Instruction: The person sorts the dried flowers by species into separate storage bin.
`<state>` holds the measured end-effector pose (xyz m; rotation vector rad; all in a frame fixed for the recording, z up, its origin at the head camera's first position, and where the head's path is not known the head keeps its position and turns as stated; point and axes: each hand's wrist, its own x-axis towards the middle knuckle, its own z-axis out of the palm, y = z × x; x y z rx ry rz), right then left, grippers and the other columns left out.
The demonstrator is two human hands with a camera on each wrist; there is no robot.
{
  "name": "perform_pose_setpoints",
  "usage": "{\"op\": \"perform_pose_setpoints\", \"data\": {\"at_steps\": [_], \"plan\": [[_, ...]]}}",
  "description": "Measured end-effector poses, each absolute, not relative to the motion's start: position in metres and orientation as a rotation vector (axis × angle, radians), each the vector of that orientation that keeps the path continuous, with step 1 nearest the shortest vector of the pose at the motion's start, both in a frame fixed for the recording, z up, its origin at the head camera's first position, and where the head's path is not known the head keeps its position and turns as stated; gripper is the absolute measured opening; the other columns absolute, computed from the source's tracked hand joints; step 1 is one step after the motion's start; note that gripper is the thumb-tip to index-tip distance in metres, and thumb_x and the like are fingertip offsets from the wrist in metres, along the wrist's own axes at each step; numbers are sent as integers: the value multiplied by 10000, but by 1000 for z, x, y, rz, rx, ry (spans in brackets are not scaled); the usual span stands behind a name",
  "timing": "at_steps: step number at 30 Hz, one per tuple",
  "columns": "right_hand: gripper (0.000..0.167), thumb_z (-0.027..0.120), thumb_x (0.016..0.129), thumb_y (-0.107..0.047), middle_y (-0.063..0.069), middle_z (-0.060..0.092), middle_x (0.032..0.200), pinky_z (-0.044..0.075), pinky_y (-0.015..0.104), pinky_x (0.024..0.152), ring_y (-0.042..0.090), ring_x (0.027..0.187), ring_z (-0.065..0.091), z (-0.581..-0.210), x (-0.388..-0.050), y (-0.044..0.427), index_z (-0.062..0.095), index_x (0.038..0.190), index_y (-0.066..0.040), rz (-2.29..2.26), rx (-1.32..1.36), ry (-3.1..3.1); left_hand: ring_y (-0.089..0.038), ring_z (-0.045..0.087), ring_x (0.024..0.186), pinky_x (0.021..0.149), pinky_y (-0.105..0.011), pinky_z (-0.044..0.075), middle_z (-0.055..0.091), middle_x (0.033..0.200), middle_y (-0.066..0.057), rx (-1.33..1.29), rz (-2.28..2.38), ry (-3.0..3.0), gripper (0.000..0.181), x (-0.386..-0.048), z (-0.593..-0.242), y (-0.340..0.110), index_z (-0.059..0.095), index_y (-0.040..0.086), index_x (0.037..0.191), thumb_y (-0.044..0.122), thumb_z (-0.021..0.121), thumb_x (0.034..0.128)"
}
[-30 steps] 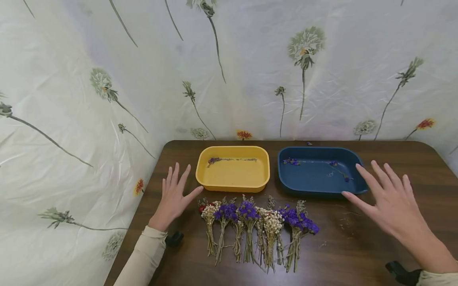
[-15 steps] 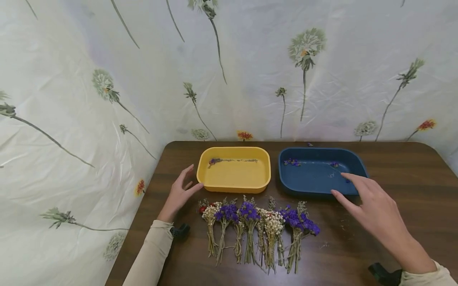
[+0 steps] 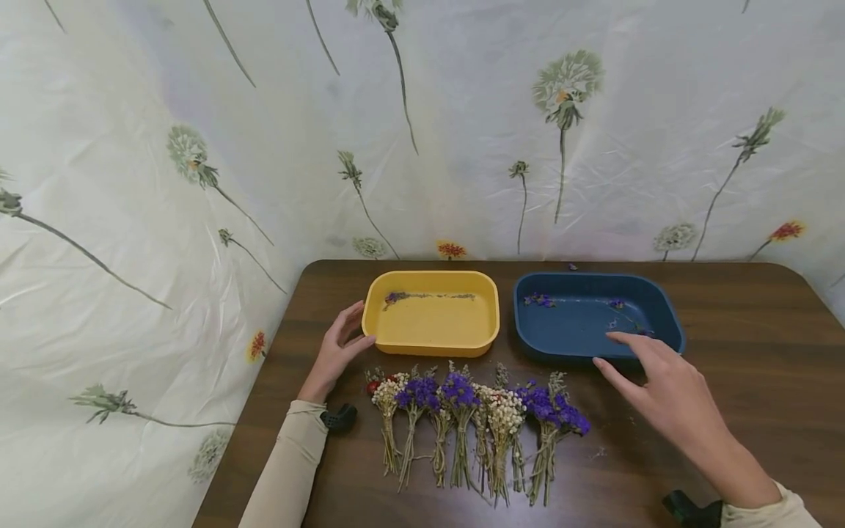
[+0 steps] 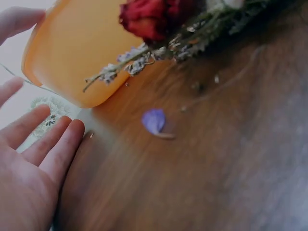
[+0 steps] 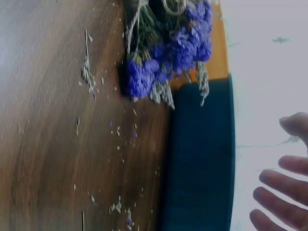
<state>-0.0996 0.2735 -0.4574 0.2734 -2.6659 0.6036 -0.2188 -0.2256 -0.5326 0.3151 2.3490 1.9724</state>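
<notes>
My left hand (image 3: 333,359) is at the left end of a yellow tray (image 3: 432,334), thumb close to its front corner and fingers along its side. In the left wrist view the fingers are spread and only loosely bent; firm contact cannot be told. My right hand (image 3: 676,392) hovers over the front right of a blue tray (image 3: 568,330), thumb and forefinger apart, with nothing between them. A row of dried flower bundles, including purple flowers (image 3: 460,389) and cream flowers (image 3: 503,411), lies in front of the trays. A red dried rose (image 4: 147,24) shows in the left wrist view.
A dried sprig (image 3: 396,297) lies in the yellow tray, and purple bits (image 3: 539,300) lie in the blue one. Loose crumbs and a purple petal (image 4: 154,120) are scattered on the brown table (image 3: 746,315). A flower-printed sheet (image 3: 462,147) hangs behind.
My right hand has come leftward and down, from beside the blue tray to over its front part, its fingers drawing closer together. My left hand has shifted slightly right, against or near the yellow tray.
</notes>
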Motion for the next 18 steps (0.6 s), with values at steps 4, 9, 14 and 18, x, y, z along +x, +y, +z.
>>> {"op": "perform_pose_setpoints", "data": {"at_steps": [4, 9, 14, 18], "plan": [[436, 801, 910, -294, 191, 722, 1230, 547, 610, 704, 407, 1009, 687, -460, -100, 267, 689, 1283, -99, 626, 301, -2663, -317, 428, 1498, 1140, -366, 489, 436, 1622, -78, 363, 2003, 2329, 648, -218, -534, -227, 434, 158, 1572, 122, 708, 985], [372, 811, 897, -249, 130, 760, 1119, 569, 537, 673, 324, 871, 721, -463, -100, 257, 714, 1224, -102, 638, 323, -2673, -363, 457, 1467, 1025, -203, 530, 450, 1607, -118, 378, 2018, 2306, 591, -217, -535, -228, 480, 106, 1534, 122, 705, 988], [325, 821, 885, -219, 90, 767, 1044, 575, 476, 647, 266, 805, 717, -465, -100, 247, 732, 1181, -119, 654, 337, -2669, -324, 419, 1504, 1081, -311, 531, 426, 1627, -81, 358, 1961, 2333, 622, -217, -538, -228, 457, 139, 1550, 182, 719, 987], [301, 833, 871, -201, 54, 774, 1035, 589, 449, 667, 229, 803, 717, -465, -101, 235, 745, 1152, -139, 676, 374, -2656, -294, 393, 1525, 1111, -419, 516, 405, 1640, -29, 348, 1932, 2350, 633, -218, -538, -228, 454, 193, 1553, 208, 728, 983]]}}
